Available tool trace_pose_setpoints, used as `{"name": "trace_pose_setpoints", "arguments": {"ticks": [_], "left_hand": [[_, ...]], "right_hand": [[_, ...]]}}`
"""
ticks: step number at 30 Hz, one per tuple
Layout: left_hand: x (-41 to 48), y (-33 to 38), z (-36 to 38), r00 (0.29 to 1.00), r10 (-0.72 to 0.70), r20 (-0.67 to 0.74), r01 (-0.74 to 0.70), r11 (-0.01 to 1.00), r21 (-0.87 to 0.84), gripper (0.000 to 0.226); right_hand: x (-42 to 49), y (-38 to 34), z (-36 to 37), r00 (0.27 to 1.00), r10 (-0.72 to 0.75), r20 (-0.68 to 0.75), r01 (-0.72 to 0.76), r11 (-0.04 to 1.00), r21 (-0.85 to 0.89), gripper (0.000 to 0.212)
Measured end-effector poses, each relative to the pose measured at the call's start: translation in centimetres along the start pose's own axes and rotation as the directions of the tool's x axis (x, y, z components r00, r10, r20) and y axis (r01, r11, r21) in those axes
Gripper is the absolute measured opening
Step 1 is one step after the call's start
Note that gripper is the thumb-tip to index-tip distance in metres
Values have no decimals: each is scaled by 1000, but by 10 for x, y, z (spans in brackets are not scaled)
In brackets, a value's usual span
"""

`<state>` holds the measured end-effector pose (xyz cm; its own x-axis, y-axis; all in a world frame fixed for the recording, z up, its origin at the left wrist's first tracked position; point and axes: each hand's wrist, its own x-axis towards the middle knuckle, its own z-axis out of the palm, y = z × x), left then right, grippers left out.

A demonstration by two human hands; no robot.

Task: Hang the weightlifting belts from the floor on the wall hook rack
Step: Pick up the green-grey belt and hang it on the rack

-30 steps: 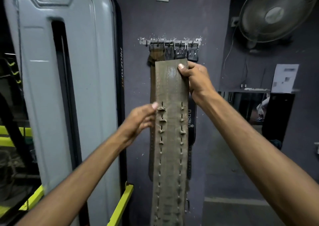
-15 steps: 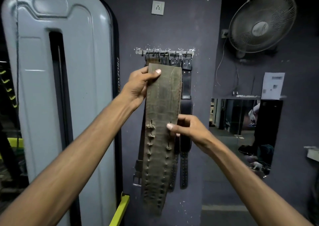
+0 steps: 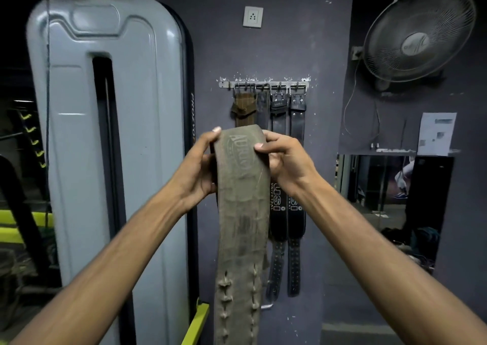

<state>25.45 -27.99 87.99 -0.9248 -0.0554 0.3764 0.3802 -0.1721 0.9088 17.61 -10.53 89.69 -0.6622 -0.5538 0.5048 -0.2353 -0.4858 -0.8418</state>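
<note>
At the centre of the frame the left hand [image 3: 200,168] and right hand [image 3: 284,165] curl their fingers round the folded top of the grey belt [image 3: 242,213], below the hook rack [image 3: 263,84]. Its buckle is hidden, so it is best to find the buckle first and then lift it squarely onto a hook.

The rack [image 3: 263,84] is crowded by four hung belts [image 3: 278,123], and bare wall [image 3: 208,55] is seen between it and the machine [image 3: 145,134].
</note>
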Motion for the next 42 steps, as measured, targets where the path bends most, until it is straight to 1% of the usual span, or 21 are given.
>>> {"name": "trace_pose_setpoints", "arguments": {"ticks": [2, 4, 6, 8, 10, 12, 14, 16, 18, 19, 22, 25, 27, 29, 32, 33, 34, 35, 37, 39, 42], "left_hand": [[4, 6, 1, 997, -74, -1, 74, 994, -81, 57], [10, 12, 3, 995, -97, -26, 91, 983, -160, 52], [18, 17, 5, 995, -80, -63, 68, 984, -167, 35], [24, 21, 9, 999, -12, -40, 6, 988, -154, 13], [28, 19, 14, 998, 62, 17, -61, 996, -66, 20], [29, 12, 17, 991, 101, 86, -107, 992, 72, 24], [29, 2, 13, 987, 94, 128, -114, 981, 158, 48], [28, -3, 7, 991, 70, 113, -91, 978, 188, 51], [27, -5, 1, 998, 20, 64, -31, 985, 171, 44], [26, -4, -1, 999, -9, 38, 3, 989, 147, 39], [32, 0, -3, 995, -94, -38, 95, 995, 29, 47], [44, -3, 4, 982, -173, -77, 169, 984, -65, 52], [52, -6, 9, 981, -173, -93, 167, 984, -68, 54], [60, -8, 14, 987, -136, -88, 134, 991, -31, 60], [66, -17, 23, 999, -5, -40, 12, 984, 177, 53], [65, -23, 27, 999, 32, -38, -22, 968, 250, 49], [64, -31, 28, 998, 59, -32, -47, 954, 297, 45], [63, -38, 28, 997, 76, -27, -64, 946, 317, 42], [64, -50, 22, 997, 70, -27, -58, 947, 317, 36], [66, -57, 17, 999, -3, -52, 17, 963, 269, 35], [79, -60, 8, 982, -127, -138, 147, 978, 148, 57]], "right_hand": [[-8, 3, 3, 992, -110, 68, 116, 990, -86, 39], [-13, 5, 0, 984, -146, 107, 162, 973, -163, 44], [-18, 2, -7, 984, -123, 129, 149, 965, -218, 44], [-20, -4, -13, 996, -48, 72, 65, 967, -247, 34], [-15, -10, -14, 996, 67, -50, -79, 958, -275, 33], [-4, -14, -16, 979, 146, -142, -181, 944, -275, 42], [7, -14, -16, 965, 198, -174, -230, 954, -192, 45], [11, -10, -13, 953, 227, -201, -255, 959, -126, 32], [15, 0, -12, 967, 172, -190, -193, 976, -97, 16], [15, 7, -11, 982, 106, -157, -125, 985, -118, 12], [14, 23, -15, 993, -105, -60, 93, 980, -176, 11], [10, 31, -30, 980, -189, 59, 197, 965, -172, 11], [4, 30, -42, 983, -149, 110, 167, 970, -178, 18], [4, 26, -57, 994, -36, 104, 55, 982, -183, 25], [17, 19, -76, 982, 184, 44, -173, 965, -195, 70], [24, 19, -80, 976, 217, 25, -209, 960, -185, 80], [30, 18, -82, 974, 229, -2, -226, 962, -154, 80], [36, 20, -84, 974, 225, -35, -227, 967, -115, 71], [44, 24, -84, 975, 198, -105, -206, 975, -80, 38], [49, 32, -85, 981, 138, -136, -158, 976, -150, 15], [55, 46, -94, 995, 8, -98, -32, 970, -241, 14]]}}
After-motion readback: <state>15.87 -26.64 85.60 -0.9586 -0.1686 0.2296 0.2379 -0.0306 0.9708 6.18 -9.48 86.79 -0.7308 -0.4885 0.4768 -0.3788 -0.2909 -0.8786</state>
